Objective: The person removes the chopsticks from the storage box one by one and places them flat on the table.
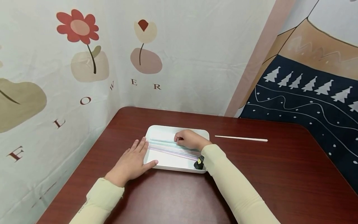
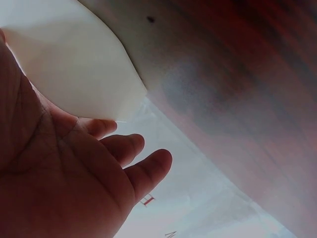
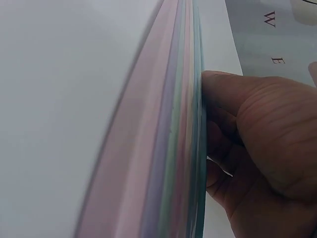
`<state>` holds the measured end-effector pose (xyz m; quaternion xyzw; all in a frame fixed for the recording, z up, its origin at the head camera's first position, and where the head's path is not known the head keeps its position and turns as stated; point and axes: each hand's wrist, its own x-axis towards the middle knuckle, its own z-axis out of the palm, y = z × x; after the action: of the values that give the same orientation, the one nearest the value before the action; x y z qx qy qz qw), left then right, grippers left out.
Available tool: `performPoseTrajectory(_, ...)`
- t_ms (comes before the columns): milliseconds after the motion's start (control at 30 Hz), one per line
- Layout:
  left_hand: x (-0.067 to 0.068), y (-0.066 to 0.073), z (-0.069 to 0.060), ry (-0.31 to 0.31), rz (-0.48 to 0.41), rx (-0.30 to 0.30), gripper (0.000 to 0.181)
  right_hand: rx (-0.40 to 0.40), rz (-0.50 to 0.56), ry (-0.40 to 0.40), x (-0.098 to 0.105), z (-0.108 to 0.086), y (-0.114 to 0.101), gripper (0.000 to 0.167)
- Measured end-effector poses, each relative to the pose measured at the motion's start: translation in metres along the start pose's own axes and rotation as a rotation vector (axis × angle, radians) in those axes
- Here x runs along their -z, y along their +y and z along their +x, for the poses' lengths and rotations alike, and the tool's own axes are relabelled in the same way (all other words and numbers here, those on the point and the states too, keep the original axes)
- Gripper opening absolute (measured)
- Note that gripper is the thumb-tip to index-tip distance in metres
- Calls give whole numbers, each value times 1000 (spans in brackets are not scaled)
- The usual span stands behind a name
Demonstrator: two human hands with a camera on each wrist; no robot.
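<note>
A white rectangular tray [image 1: 167,165] lies on the table, with several thin pastel strips [image 1: 165,148] stretched lengthwise inside it. My left hand [image 1: 131,163] rests on the tray's left end, its fingers straight and spread, the thumb over the near rim. In the left wrist view, the left hand [image 2: 74,148] lies against the pale side of the tray [image 2: 84,64]. My right hand [image 1: 190,139] is over the tray's far right part with curled fingers. In the right wrist view, the thumb and fingertips of the right hand [image 3: 267,139] meet the outermost teal strip [image 3: 200,173]; its far side hides the exact contact.
A thin white stick [image 1: 241,138] lies on the reddish-brown table [image 1: 279,161] to the tray's right. A small black device [image 1: 199,162] is at my right cuff, above the tray's near right corner. Printed cloth [image 1: 195,62] hangs behind the table and along its left.
</note>
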<state>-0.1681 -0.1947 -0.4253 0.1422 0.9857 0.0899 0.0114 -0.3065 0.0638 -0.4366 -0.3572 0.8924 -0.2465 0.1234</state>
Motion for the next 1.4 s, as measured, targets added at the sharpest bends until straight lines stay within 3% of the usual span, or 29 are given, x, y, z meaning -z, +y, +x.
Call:
performPoseTrajectory(833,0,0,-1,6,-15,3,95,6,-47,26,2,-4,-7,15)
performPoseTrajectory(1067,-1,1,0,-12,-12,2,98,5,-14,69,12,-9,-7,17)
performPoseTrajectory(1400,0,0,-1,-1,-2,6,99,90,-88,125,34,-21,-19,18)
